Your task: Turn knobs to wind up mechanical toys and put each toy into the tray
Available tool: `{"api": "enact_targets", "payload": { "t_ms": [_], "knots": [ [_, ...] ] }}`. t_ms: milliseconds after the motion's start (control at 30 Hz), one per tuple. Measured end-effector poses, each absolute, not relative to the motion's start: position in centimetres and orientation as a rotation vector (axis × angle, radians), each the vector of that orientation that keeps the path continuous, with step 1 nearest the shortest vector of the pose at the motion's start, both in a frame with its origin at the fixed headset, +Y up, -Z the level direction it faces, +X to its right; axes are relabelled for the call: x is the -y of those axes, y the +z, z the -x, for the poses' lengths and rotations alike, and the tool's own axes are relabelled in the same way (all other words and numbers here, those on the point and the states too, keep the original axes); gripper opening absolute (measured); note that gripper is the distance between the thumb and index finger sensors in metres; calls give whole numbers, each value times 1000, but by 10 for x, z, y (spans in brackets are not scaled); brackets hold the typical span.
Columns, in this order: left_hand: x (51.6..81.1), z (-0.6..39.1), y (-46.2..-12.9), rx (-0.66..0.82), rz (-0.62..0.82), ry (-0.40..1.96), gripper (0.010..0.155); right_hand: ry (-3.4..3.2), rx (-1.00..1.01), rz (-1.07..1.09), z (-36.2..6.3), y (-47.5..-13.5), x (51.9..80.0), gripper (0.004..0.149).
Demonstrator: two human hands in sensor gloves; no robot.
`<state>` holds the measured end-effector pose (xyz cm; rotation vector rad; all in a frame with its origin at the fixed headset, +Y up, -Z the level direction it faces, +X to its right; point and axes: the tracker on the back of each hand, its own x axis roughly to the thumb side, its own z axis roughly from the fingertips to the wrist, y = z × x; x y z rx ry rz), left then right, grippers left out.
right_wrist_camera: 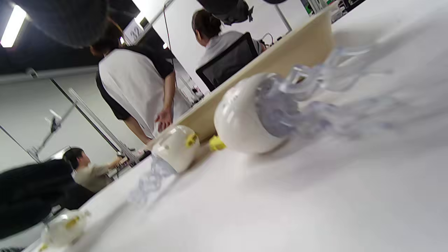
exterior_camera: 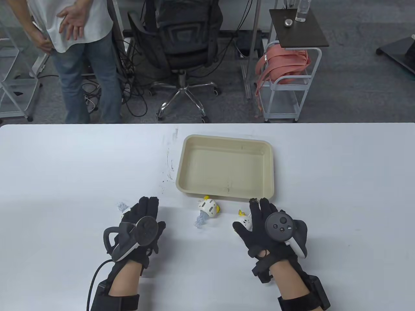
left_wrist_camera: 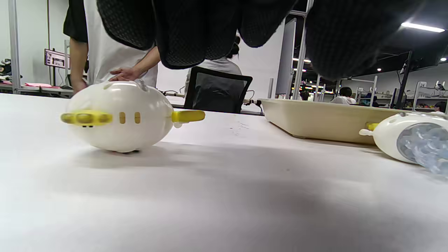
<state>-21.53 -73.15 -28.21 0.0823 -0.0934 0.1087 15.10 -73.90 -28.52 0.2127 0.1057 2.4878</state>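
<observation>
Hands: both gloved, palm down on the white surface (exterior_camera: 340,181), each with a tracker strapped to its back.
Left hand (exterior_camera: 142,226): fingers stretched flat and relaxed, gripping nothing; it lies just beside a white toy with yellow side fins.
Left toy (left_wrist_camera: 120,117): sits on the surface at the outer edge of the left hand's fingers, mostly hidden by them from above; the left wrist view shows it whole, a rounded white body on the surface.
Right hand (exterior_camera: 266,226): fingers extended forward and uncurled, lying against a small white-and-yellow toy at their inner side; whether they press it cannot be told.
Right toy (exterior_camera: 243,221): on the surface, partly covered by the right hand.
Middle toy (exterior_camera: 207,209): between the two hands and clear of both, lying on its side with a translucent bluish tail pointing back toward the person.
Tray (exterior_camera: 227,191): beige, rectangular, just beyond the middle toy, ahead of the right hand's fingertips; no toy lies in it.
Background: a person (exterior_camera: 81,48) stands beyond the surface, next to a black office chair (exterior_camera: 184,35) and a white cart (exterior_camera: 291,81).
</observation>
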Motion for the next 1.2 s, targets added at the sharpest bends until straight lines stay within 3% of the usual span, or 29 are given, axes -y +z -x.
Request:
{"api": "enact_targets", "payload": {
  "t_ms": [500,733,900,1200],
  "knots": [
    [722,236,-280,-2,-128,128,74,2484,-36,-219,-152,-283,735,102],
    [726,256,-283,-106,-25,91,74,2472,-46,-194,-153,-284,738,101],
    [735,251,-287,-135,31,55,83,2487,-18,-196,-155,-282,734,101],
    [754,257,-297,-177,122,-24,78,2501,-12,-211,-152,-279,732,100]
  ]
}}
